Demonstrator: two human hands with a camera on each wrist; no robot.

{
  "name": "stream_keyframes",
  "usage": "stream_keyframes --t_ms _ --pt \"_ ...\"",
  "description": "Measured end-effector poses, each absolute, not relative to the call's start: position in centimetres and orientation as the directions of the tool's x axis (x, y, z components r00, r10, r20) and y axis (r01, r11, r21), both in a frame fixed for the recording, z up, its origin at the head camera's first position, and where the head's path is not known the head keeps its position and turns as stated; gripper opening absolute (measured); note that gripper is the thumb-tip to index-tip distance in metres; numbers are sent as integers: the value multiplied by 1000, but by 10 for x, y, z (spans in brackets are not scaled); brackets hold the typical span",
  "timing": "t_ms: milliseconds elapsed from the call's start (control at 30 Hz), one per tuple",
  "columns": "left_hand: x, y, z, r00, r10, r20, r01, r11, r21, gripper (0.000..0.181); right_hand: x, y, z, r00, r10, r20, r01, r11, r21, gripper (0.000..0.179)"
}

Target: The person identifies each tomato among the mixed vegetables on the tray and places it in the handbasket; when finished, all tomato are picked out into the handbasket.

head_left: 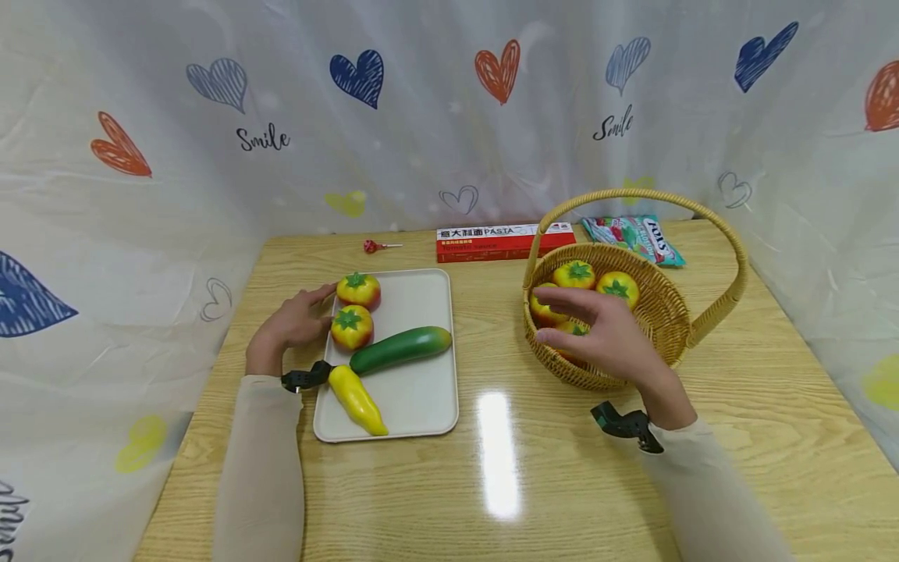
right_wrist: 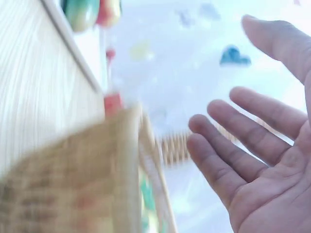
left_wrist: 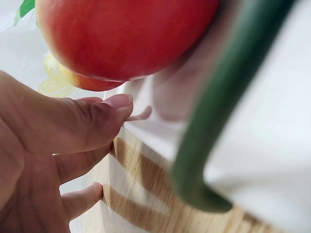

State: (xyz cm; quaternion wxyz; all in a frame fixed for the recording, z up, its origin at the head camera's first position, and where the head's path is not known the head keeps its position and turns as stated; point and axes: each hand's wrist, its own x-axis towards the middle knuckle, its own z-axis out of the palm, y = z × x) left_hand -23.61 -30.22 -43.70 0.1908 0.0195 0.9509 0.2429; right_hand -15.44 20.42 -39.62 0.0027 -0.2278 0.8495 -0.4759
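Observation:
My left hand (head_left: 298, 321) is at the left rim of a white tray (head_left: 421, 406), beside two yellow-and-red persimmon-like fruits, an upper one (head_left: 360, 292) and a lower one (head_left: 351, 332). Its thumb and fingers are extended, with nothing gripped; whether they touch the fruits I cannot tell. A green cucumber-like vegetable (head_left: 402, 350) and a yellow pepper (head_left: 358, 402) share the tray. Over the left side of a wicker basket (head_left: 667, 312) is my right hand (head_left: 607, 332), palm bare and fingers spread in the right wrist view. Several similar fruits (head_left: 618, 289) lie in the basket, partly hidden by that hand.
Along the back of the wooden table (head_left: 562, 484) lie a lollipop (head_left: 379, 246), a red-and-white pasta box (head_left: 492, 243) and a teal candy bag (head_left: 639, 238). The basket's tall handle (head_left: 730, 250) arches above it. A heart-printed curtain (head_left: 421, 156) hangs behind.

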Motion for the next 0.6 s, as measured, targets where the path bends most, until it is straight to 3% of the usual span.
stream_keyframes --t_ms 600 --pt "-236 -303 -436 -923 134 -360 -55 882 469 75 -201 73 -399 -785 -590 189 -399 248 -883 62"
